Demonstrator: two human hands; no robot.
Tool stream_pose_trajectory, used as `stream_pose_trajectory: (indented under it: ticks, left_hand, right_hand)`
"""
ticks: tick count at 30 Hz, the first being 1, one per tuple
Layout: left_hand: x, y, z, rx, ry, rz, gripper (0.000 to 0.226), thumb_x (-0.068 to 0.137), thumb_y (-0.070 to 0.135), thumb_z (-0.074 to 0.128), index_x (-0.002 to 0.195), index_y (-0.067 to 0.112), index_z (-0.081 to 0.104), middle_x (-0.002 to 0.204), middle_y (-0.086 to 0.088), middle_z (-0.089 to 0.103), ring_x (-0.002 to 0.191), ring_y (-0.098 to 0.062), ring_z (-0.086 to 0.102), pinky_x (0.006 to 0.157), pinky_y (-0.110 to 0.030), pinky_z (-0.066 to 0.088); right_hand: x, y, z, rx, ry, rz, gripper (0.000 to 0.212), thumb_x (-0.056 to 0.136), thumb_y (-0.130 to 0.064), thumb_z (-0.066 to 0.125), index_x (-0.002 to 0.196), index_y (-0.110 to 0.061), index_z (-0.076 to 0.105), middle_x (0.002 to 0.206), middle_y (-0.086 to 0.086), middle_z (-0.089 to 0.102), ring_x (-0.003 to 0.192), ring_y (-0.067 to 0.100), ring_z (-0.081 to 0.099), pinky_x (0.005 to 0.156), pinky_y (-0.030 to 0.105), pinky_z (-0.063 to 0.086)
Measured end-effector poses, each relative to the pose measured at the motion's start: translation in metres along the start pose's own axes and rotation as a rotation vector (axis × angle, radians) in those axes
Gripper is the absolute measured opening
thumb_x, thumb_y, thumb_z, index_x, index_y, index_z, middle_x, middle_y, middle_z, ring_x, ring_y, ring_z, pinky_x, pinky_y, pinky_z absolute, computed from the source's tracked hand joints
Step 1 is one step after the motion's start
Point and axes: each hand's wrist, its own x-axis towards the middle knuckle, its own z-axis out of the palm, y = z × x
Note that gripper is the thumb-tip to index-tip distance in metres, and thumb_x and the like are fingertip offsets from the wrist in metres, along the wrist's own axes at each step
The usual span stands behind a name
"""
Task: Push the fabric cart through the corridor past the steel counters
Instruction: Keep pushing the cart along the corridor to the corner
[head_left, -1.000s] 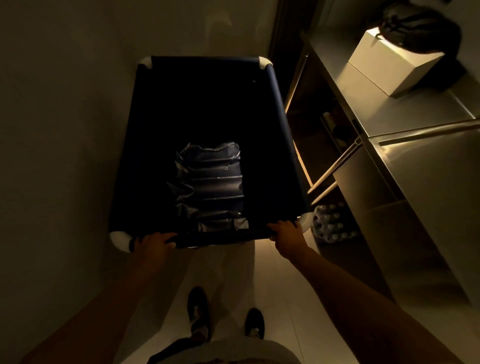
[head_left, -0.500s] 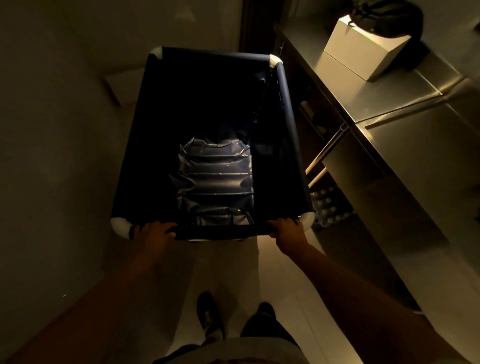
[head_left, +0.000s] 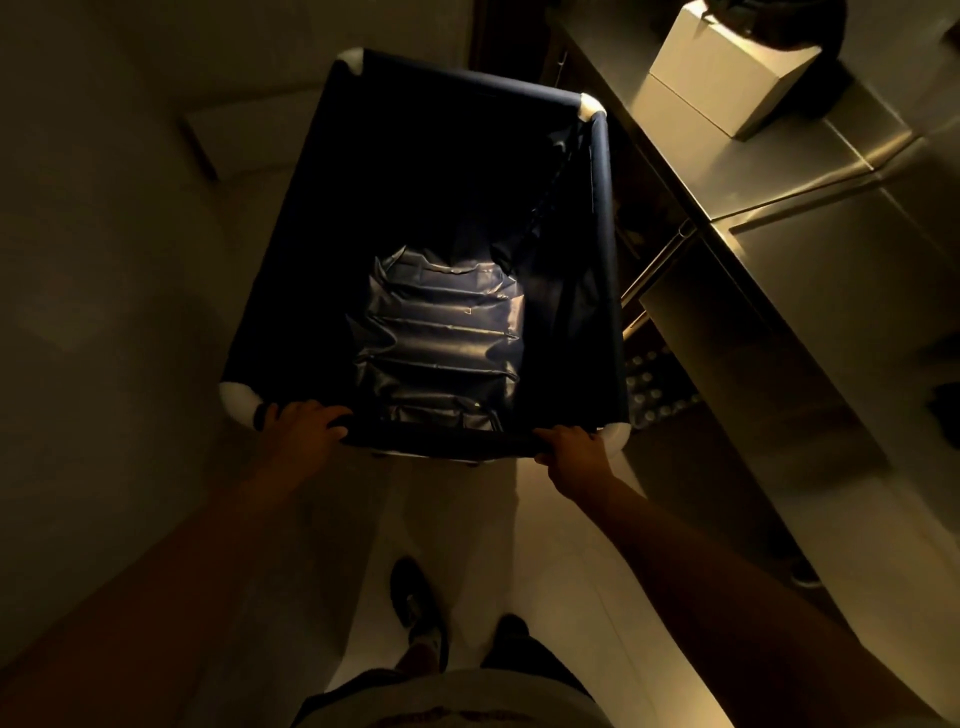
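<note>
Your fabric cart sits straight ahead of you in the dim corridor, its long axis running away from you and leaning a little to the right at the far end, so the far right corner nearly meets the edge of the steel counters on your right. The near rail lies crosswise just in front of your body. Your left hand grips that rail close to the white left corner cap, fingers curled over the top of it. Your right hand grips the same rail near the right corner, thumb hooked under and fingers wrapped round. A crumpled, shiny dark liner lies in the bottom of the cart, toward the near end. On the counter top, at the far end, stands a pale box with a dark bag behind it, only partly in view. Your dark shoes show on the light floor below. Compared with half a second ago, the cart's far end has swung to the right, toward the counter, and the box now sits higher and further right in your view; both hands hold the rail at the same spots as before.
</note>
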Motion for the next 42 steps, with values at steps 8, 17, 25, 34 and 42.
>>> stream_pose_trajectory:
  ticks: [8, 17, 25, 34, 42]
  left_hand:
    - [-0.028, -0.004, 0.004, 0.004, -0.064, 0.044, 0.045, 0.103, 0.042, 0.04, 0.147, 0.033, 0.043, 0.151, -0.011, 0.045, 0.144, -0.035, 0.036, 0.124, -0.056, 0.013]
    - [-0.078, -0.022, 0.046, -0.061, -0.018, 0.029, 0.042, 0.103, 0.038, 0.044, 0.145, 0.034, 0.047, 0.151, -0.009, 0.045, 0.145, -0.033, 0.033, 0.123, -0.059, 0.011]
    - [-0.136, -0.03, 0.084, -0.056, -0.035, 0.02, 0.05, 0.102, 0.044, 0.04, 0.149, 0.027, 0.042, 0.155, -0.013, 0.041, 0.146, -0.036, 0.031, 0.122, -0.056, 0.017]
    - [-0.194, -0.04, 0.13, -0.116, 0.057, 0.021, 0.052, 0.098, 0.045, 0.043, 0.146, 0.023, 0.049, 0.151, -0.016, 0.046, 0.144, -0.036, 0.037, 0.121, -0.056, 0.02]
    - [-0.203, -0.032, 0.152, -0.071, 0.043, -0.074, 0.044, 0.102, 0.037, 0.045, 0.146, 0.032, 0.046, 0.152, -0.008, 0.043, 0.145, -0.032, 0.032, 0.121, -0.056, 0.018]
  right_hand:
    - [-0.028, 0.004, 0.022, 0.006, -0.037, -0.061, 0.044, 0.102, -0.031, 0.056, 0.146, -0.034, 0.051, 0.14, 0.002, 0.06, 0.133, 0.027, 0.053, 0.108, 0.042, 0.044]
    - [-0.071, 0.006, 0.055, 0.021, -0.09, -0.14, 0.047, 0.101, -0.031, 0.057, 0.148, -0.031, 0.05, 0.142, 0.004, 0.058, 0.133, 0.029, 0.052, 0.109, 0.042, 0.045]
    - [-0.118, 0.011, 0.091, 0.051, -0.122, -0.188, 0.048, 0.101, -0.032, 0.058, 0.148, -0.029, 0.049, 0.139, 0.006, 0.059, 0.131, 0.03, 0.054, 0.106, 0.04, 0.049]
    - [-0.162, 0.017, 0.12, 0.058, -0.146, -0.226, 0.052, 0.101, -0.038, 0.059, 0.151, -0.029, 0.046, 0.145, 0.003, 0.056, 0.134, 0.027, 0.052, 0.108, 0.04, 0.048]
    - [-0.17, 0.027, 0.123, 0.02, -0.131, -0.26, 0.052, 0.102, -0.036, 0.056, 0.152, -0.027, 0.045, 0.147, 0.005, 0.054, 0.136, 0.029, 0.05, 0.11, 0.041, 0.046]
